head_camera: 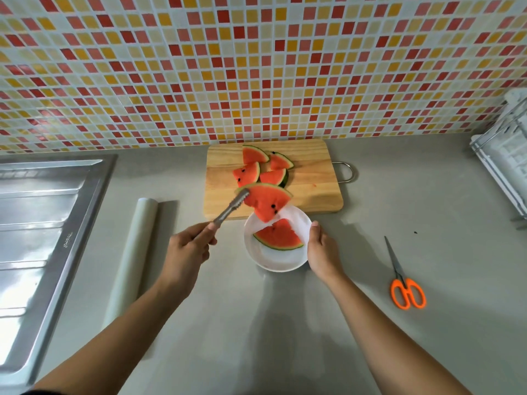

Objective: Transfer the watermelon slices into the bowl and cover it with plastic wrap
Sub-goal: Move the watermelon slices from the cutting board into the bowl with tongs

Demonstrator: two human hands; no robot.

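My left hand (pixel 189 246) grips metal tongs (pixel 231 210) that clamp a watermelon slice (pixel 266 202) by its rind, hanging over the far rim of the white bowl (pixel 273 259). One slice (pixel 281 236) lies inside the bowl. My right hand (pixel 320 250) holds the bowl's right rim, thumb on the edge. Several more slices (pixel 263 166) lie on the wooden cutting board (pixel 313 183) behind the bowl. A roll of plastic wrap (pixel 135 252) lies on the counter to the left of my left hand.
Orange-handled scissors (pixel 406 283) lie on the grey counter to the right. A steel sink drainboard (pixel 37 229) fills the left side. A wire dish rack (pixel 504 161) stands at the right edge. The tiled wall runs behind the board.
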